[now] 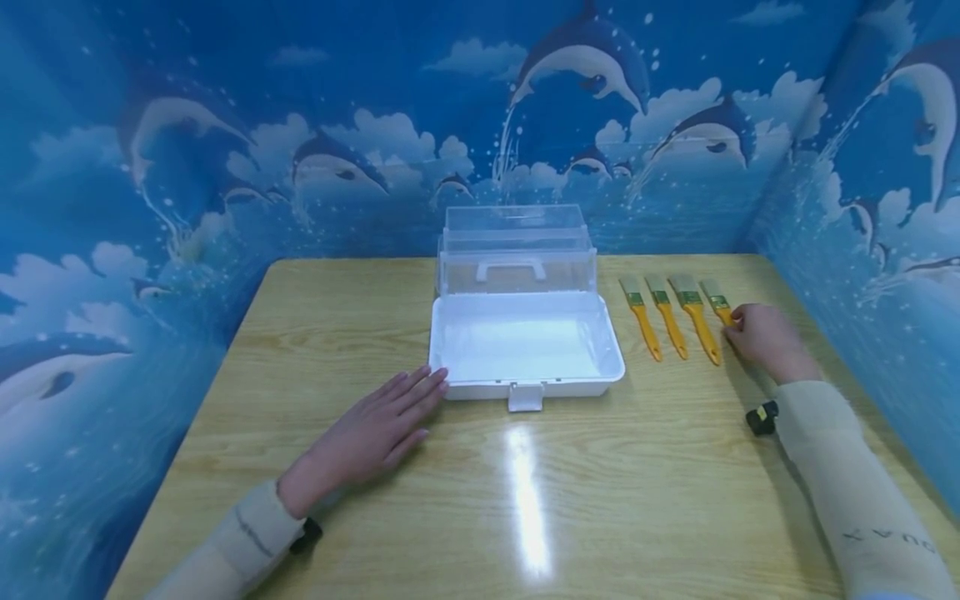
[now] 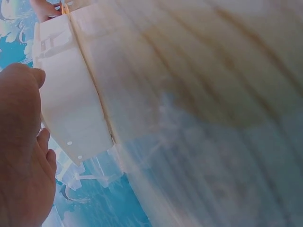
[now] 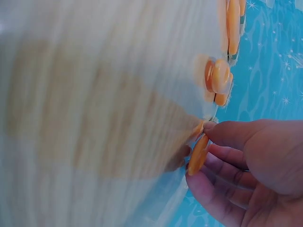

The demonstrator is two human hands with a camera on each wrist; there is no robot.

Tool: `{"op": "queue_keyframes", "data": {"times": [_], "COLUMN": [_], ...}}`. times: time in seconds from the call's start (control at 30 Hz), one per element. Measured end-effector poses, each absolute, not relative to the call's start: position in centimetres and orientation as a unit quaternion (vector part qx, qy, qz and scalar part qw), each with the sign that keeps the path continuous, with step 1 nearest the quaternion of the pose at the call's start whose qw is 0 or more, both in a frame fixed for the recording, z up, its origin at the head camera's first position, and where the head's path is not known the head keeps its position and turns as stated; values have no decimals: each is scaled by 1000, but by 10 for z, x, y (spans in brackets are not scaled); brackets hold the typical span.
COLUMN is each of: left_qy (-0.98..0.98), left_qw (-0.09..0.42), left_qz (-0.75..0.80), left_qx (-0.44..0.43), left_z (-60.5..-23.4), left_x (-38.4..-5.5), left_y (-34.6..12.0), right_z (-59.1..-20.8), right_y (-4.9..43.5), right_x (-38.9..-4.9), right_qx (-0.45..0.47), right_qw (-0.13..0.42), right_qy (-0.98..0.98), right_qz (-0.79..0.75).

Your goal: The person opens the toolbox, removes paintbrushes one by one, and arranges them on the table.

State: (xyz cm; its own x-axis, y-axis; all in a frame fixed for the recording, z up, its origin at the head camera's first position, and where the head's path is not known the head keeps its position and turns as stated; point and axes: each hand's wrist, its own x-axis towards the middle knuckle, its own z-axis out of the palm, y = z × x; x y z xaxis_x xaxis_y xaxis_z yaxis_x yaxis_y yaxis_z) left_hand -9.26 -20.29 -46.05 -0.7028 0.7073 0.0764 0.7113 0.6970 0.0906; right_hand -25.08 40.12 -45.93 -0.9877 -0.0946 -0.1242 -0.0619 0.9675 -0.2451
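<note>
In the head view a white plastic box (image 1: 525, 389) stands at the table's middle, its clear lid (image 1: 517, 242) raised at the back. My left hand (image 1: 367, 429) lies with straight fingers, fingertips at the box's front left corner. At the right, my right hand (image 1: 772, 340) pinches the orange handle of the rightmost paintbrush (image 1: 716, 297). That handle (image 3: 199, 155) shows between thumb and fingers in the right wrist view. Beside it lie a wide paintbrush (image 1: 697, 321) and two narrower ones, a paintbrush (image 1: 667, 317) and another paintbrush (image 1: 641, 317), bristles away from me.
The wooden table (image 1: 337, 317) reaches back to a blue curtain (image 1: 375, 83) printed with dolphins, which also hangs at both sides. A latch (image 1: 525, 398) sticks out from the box's front. A white handle (image 1: 512, 268) shows through the lid.
</note>
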Motion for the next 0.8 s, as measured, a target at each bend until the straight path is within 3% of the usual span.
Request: {"op": "queue_keyframes", "data": {"times": [0.8], "left_qy": [-921], "left_qw": [2], "left_qz": [-98], "left_qx": [-376], "left_z": [-461], "left_x": [-93], "left_y": [-205], "right_z": [-462], "right_y": [397], "right_x": [-249], "right_qx": [-40], "right_qw": [73], "right_qy": [988], "right_qz": [-134]}}
